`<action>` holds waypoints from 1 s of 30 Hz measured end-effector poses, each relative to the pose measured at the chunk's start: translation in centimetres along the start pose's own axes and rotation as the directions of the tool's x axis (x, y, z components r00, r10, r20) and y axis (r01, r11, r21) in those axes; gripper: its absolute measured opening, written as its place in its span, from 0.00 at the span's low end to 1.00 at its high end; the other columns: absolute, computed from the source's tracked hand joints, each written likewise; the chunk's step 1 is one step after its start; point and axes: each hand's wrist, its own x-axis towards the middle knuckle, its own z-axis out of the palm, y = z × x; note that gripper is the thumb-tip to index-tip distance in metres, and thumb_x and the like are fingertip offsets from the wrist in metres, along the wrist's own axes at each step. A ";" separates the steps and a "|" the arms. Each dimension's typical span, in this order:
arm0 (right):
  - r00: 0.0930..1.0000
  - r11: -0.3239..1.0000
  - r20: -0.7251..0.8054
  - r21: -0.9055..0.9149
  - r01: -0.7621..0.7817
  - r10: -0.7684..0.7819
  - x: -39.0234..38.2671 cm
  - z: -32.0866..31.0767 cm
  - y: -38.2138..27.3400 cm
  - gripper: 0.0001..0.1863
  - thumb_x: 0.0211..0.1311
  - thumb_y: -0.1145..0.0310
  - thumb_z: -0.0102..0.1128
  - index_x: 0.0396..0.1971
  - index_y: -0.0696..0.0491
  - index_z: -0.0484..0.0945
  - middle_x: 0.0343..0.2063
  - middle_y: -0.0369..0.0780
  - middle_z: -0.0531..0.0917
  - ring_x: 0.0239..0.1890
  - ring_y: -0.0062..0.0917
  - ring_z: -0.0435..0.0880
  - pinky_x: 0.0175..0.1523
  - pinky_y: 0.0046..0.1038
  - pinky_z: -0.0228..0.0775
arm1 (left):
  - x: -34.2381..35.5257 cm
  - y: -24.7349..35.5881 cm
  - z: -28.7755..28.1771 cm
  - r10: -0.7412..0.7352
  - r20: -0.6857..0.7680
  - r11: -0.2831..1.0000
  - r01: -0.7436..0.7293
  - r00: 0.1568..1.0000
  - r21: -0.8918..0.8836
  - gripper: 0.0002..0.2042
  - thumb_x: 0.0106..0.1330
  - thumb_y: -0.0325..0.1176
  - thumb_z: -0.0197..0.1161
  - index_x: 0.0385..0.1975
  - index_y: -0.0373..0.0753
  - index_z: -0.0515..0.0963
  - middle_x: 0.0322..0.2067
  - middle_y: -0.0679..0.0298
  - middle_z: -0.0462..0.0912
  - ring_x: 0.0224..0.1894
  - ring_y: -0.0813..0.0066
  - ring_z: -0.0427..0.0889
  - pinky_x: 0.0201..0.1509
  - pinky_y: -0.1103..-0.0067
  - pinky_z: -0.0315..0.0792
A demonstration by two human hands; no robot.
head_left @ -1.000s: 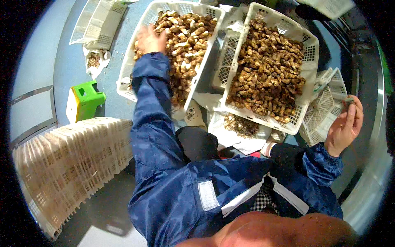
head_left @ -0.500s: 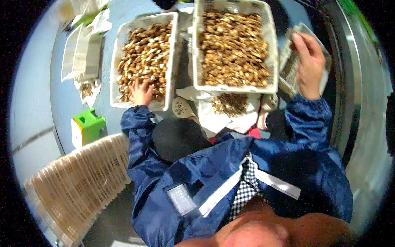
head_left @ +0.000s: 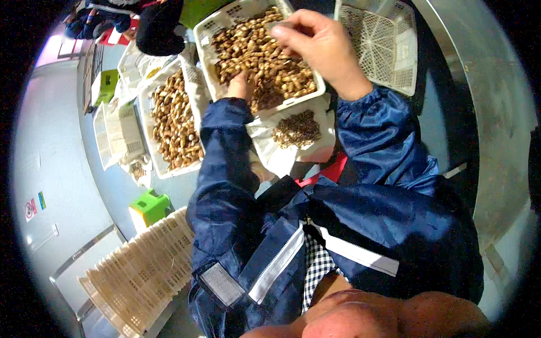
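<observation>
1. In the central crate point(head_left: 205, 59), the left hand point(head_left: 241, 86) now reaches among brown mushrooms point(head_left: 282, 81), having left the left-hand crate point(head_left: 147, 127); its fingertips are buried, grip undeterminable.
2. The right hand point(head_left: 327, 50) has come over too, pinching a small grey piece point(head_left: 276, 25); work apparently centres here.
3. Blue floor point(head_left: 181, 187) bears a green stool point(head_left: 149, 203) and stacked crates point(head_left: 141, 270).

The left hand point(head_left: 242, 87) is toward eleven o'clock, its fingertips hidden. At one o'clock, the right hand point(head_left: 328, 49) pinches with thumb point(head_left: 294, 39) and curled fingers point(head_left: 307, 20), its forearm point(head_left: 378, 125) directed toward eleven o'clock.
</observation>
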 end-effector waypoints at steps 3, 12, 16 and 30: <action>0.998 0.986 0.002 -0.150 0.068 -0.069 -1.2 -0.9 -0.4 0.09 0.59 0.65 0.64 0.32 0.57 0.80 0.21 0.29 0.78 0.25 0.10 0.74 0.31 0.15 0.67 | 0.2 2.6 5.4 0.189 -0.099 0.929 -0.146 0.977 0.340 0.13 0.54 0.31 0.59 0.39 0.36 0.76 0.36 0.46 0.80 0.42 0.49 0.78 0.48 0.62 0.73; 0.994 0.987 -0.001 -0.123 0.107 -0.108 -1.5 -3.5 0.1 0.10 0.61 0.65 0.63 0.30 0.58 0.79 0.19 0.31 0.77 0.24 0.10 0.73 0.29 0.17 0.66 | 0.8 -0.1 4.4 0.086 -0.059 0.993 -0.090 0.995 -0.075 0.13 0.51 0.32 0.69 0.35 0.37 0.78 0.38 0.52 0.78 0.41 0.58 0.78 0.46 0.68 0.73; 0.990 0.973 0.022 -0.179 0.143 -0.142 -2.1 -3.2 0.5 0.11 0.61 0.64 0.62 0.29 0.58 0.78 0.18 0.32 0.76 0.23 0.11 0.72 0.29 0.19 0.65 | -0.7 -1.9 4.6 -0.006 -0.037 0.930 -0.008 0.999 -0.366 0.16 0.54 0.28 0.67 0.44 0.38 0.75 0.33 0.58 0.82 0.36 0.68 0.79 0.42 0.73 0.73; 1.000 0.972 0.005 -0.232 0.031 -0.031 -3.5 -3.8 2.0 0.11 0.60 0.64 0.63 0.29 0.58 0.77 0.17 0.33 0.75 0.22 0.12 0.70 0.29 0.21 0.65 | 1.6 1.0 6.3 0.149 -0.004 0.917 -0.137 0.989 0.374 0.13 0.55 0.36 0.62 0.40 0.40 0.81 0.38 0.48 0.78 0.43 0.49 0.76 0.50 0.64 0.71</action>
